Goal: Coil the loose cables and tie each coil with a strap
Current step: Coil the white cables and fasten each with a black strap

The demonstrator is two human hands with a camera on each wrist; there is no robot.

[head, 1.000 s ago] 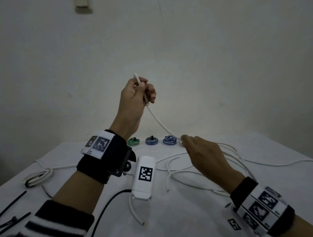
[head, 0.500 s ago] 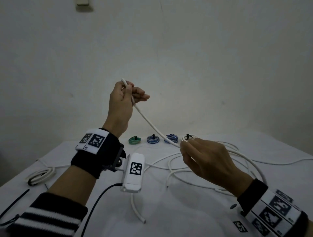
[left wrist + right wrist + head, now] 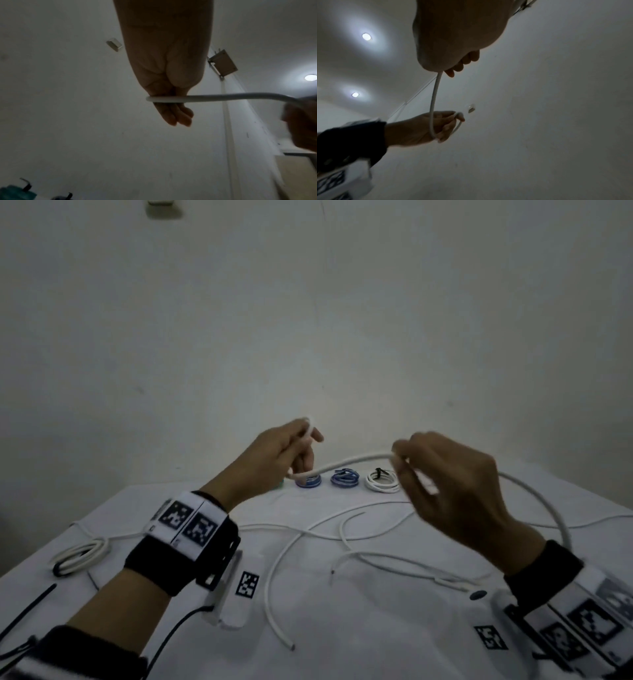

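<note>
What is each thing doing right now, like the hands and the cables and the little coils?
left hand: raised, gripping the white cable's end
right hand: raised, pinching the white cable further along
white cable: lifted between both hands, not yet coiled, rest trailing to the table
white coil: coiled and tied, on the table
two blue coils: coiled, lying beside the white coil
loose cables: uncoiled, lying on the table
bundle at left: looped, lying on the table
</note>
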